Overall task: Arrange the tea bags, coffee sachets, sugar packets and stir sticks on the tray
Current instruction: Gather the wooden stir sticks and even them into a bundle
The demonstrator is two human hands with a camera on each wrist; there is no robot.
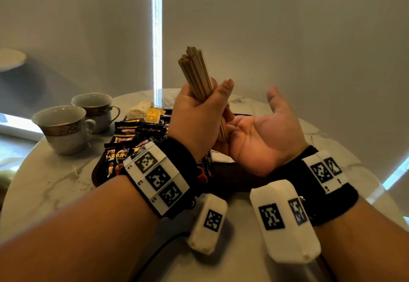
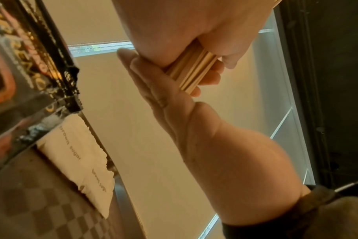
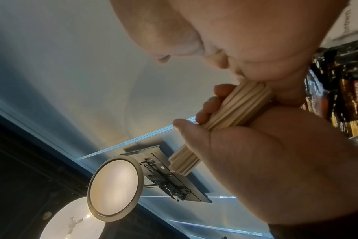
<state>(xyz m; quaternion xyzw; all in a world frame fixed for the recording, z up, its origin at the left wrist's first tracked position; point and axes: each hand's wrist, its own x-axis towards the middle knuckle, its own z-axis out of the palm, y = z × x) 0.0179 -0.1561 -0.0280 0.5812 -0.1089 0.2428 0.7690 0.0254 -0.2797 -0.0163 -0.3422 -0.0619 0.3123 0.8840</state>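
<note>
Right now I have my left hand (image 1: 197, 113) wrapped around the bundle of stir sticks (image 1: 197, 71), fingers curled tight at its lower half. Its long axis stands nearly upright, tops leaning slightly left, above the tray (image 1: 97, 177). My right hand (image 1: 261, 135) lies flat, palm up, fingers relaxed, directly under the bottom ends, touching them. So I judge the next move is tapping the ends level against that palm. Coffee sachets (image 1: 132, 135) and sugar packets (image 2: 80, 161) lie on the tray below.
</note>
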